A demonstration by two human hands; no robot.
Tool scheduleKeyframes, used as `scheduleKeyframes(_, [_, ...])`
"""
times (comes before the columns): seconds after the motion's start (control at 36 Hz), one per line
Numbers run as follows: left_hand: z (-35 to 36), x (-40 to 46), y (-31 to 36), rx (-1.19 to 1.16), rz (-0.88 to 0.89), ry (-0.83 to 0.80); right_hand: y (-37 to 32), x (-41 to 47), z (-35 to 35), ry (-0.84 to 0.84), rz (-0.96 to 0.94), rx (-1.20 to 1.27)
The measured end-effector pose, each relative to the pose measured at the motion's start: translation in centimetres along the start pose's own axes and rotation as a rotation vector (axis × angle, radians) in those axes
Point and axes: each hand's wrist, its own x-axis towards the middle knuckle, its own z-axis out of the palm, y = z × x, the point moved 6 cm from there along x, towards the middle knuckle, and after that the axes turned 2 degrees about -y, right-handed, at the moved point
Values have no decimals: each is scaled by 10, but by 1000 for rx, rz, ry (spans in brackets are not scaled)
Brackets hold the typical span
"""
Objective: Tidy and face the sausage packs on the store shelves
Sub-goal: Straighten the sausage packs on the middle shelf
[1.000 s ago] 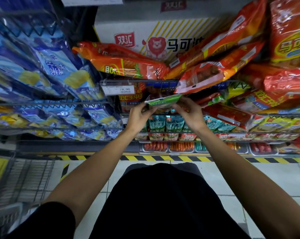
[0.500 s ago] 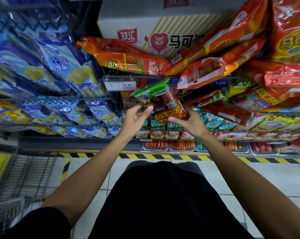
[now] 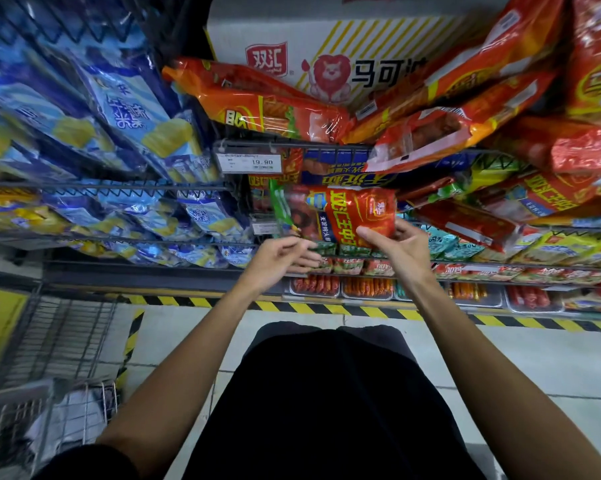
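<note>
- At the front of the middle wire shelf (image 3: 119, 187), the right hand (image 3: 401, 249) grips the red sausage pack (image 3: 340, 216) by its lower right corner, thumb on its face.
- Just below the pack's green end, the left hand (image 3: 278, 259) hangs loose, fingers lightly curled, holding nothing.
- Half a second ago both hands held the pack tilted; now its printed face is toward the aisle.
- Facing looks nearly done; the pack needs seating under the price tag (image 3: 254, 162), among the jumbled orange packs (image 3: 268, 109).

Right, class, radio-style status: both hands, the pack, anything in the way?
Right hand grips red plastic sausage pack. Left hand open, just below it. Pack off the shelf, print facing camera. Nothing between hands and pack.
</note>
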Motion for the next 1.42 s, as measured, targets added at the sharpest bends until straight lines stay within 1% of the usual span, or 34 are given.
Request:
scheduleKeyframes(0.08, [-18,-9,5,51,86,155,-16,4,-8,4,-92,-169])
scheduleKeyframes(0.14, [-28,-13,13,206,189,272,-24,5,-10,-24,-121,-246])
scheduleKeyframes(0.17, [-30,-14,18,303,234,303,-27,5,-10,-38,-126,-270])
scheduleKeyframes(0.22, [-28,-12,26,458,296,277,-33,4,-8,-71,-140,-315])
scheduleKeyframes(0.31, [-15,0,30,529,318,155,-44,2,3,-142,-155,-408])
scheduleKeyframes(0.36, [-9,9,31,512,306,117,-52,0,10,-178,-169,-448])
scheduleKeyframes(0.44, [-8,21,25,478,229,104,-55,3,13,-187,-173,-449])
scheduleKeyframes(0.53, [-8,21,17,401,180,147,-54,7,13,-209,-174,-439])
scheduleKeyframes(0.58, [-8,17,13,314,167,196,-53,7,12,-219,-225,-427])
scheduleKeyframes(0.64, [-7,14,10,233,157,249,-43,9,8,-236,-240,-354])
scheduleKeyframes(0.72, [-6,10,4,126,148,306,-16,10,6,-309,-118,-288])
scheduleKeyframes(0.78, [-2,5,0,76,136,341,2,11,15,-417,-49,-326])
scheduleKeyframes(0.83, [4,1,-1,42,140,360,14,13,21,-452,-42,-358])
scheduleKeyframes(0.92, [11,5,3,26,174,352,19,23,23,-383,-77,-346])
scheduleKeyframes(1.03, [11,14,16,52,187,350,7,30,24,-261,-119,-293])
scheduleKeyframes(1.14, [2,25,43,271,305,301,-7,38,25,-142,-181,-313])
scheduleKeyframes(1.22, [-10,36,53,420,332,296,-15,44,28,-72,-222,-318])
scheduleKeyframes(1.28, [-17,38,55,392,348,332,-17,48,29,-46,-212,-288])
scheduleKeyframes(1.36, [-21,43,52,255,369,388,-17,53,31,-17,-243,-311])
scheduleKeyframes(1.42, [-20,48,47,202,364,412,-12,56,32,-8,-256,-264])
